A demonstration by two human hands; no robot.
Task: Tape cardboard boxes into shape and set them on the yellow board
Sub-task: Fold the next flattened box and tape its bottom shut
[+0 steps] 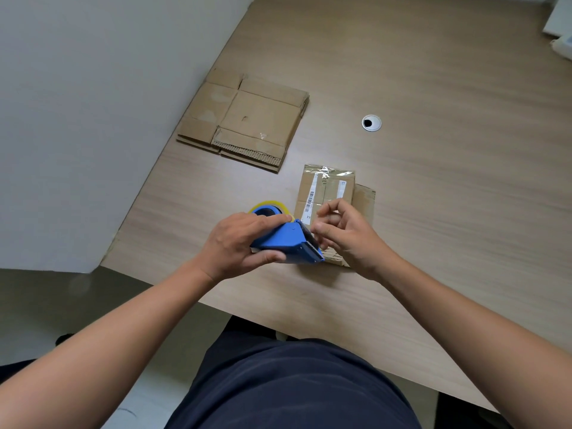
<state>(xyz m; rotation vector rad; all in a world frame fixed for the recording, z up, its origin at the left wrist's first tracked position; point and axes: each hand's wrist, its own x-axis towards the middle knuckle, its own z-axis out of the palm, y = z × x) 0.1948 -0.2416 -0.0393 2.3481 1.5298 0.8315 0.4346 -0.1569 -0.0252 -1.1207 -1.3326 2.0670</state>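
Note:
My left hand [238, 243] grips a blue tape dispenser [289, 243] with a yellowish tape roll at its far end, held just above the table. Its toothed blade points right. My right hand [346, 236] is at the blade with fingers curled, pinching what looks like the clear tape end. Beneath and behind both hands lies a small cardboard box [328, 193] with old tape and a barcode label, partly hidden. A stack of flattened cardboard boxes [247, 119] lies further back on the left.
The wooden table [433, 181] has a round cable grommet [371, 122]. A white wall panel [93, 103] borders the table's left edge. White objects [560, 26] sit at the far right corner. No yellow board is in view.

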